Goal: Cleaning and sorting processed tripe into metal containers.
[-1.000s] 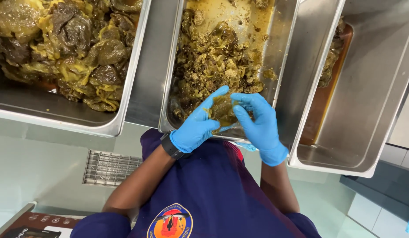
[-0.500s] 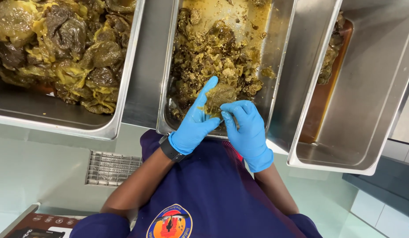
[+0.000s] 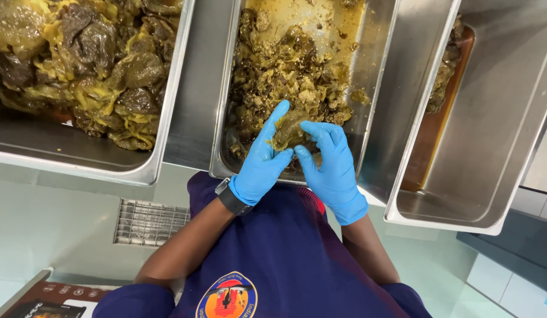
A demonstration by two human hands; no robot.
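Both my hands wear blue gloves and meet over the near end of the middle steel pan point(image 3: 379, 112). My left hand point(image 3: 263, 162) and my right hand point(image 3: 330, 168) together pinch a small brown-green piece of cooked meat point(image 3: 287, 129), held just above the pan's contents. That pan holds a heap of chopped dark meat in yellowish sauce point(image 3: 285, 70). A black watch point(image 3: 231, 199) sits on my left wrist.
A large steel pan point(image 3: 167, 118) at the left is full of big dark and yellow meat pieces. At the right a deeper steel pan point(image 3: 497, 141) holds brown liquid and some scraps along one side. A floor drain grate point(image 3: 150, 222) lies below left.
My hands have lifted slightly and shifted toward the pan's middle, turning the meat piece between the fingers. The view has moved a little closer.
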